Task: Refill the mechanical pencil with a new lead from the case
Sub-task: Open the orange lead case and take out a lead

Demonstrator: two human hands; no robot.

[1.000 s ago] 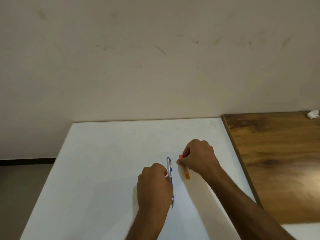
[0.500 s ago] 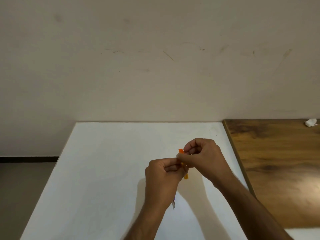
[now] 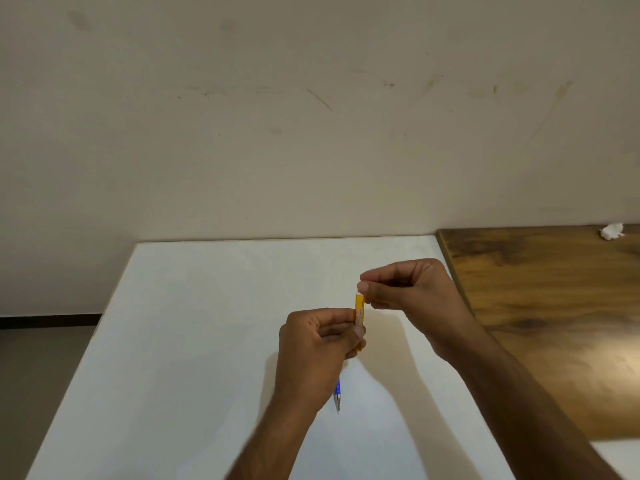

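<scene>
From the head camera, I see my left hand (image 3: pixel 320 344) raised above the white table (image 3: pixel 194 341), fingers curled and closed around the yellow lead case (image 3: pixel 360 315), which stands nearly upright in my grip with its top end poking out above my thumb. My right hand (image 3: pixel 412 292) sits just above and to the right of it, thumb and forefinger pinched together right at the top of the case; I cannot tell whether they hold a cap, a lead or nothing, as whatever is between them is too small to make out. The mechanical pencil (image 3: pixel 337 396) lies on the table below my left wrist, only its blue grip and metal tip showing. To the right, a brown wooden table (image 3: pixel 554 306) butts against the white one, with a crumpled white scrap (image 3: pixel 611 231) at its far edge beside the wall (image 3: pixel 311 116).
</scene>
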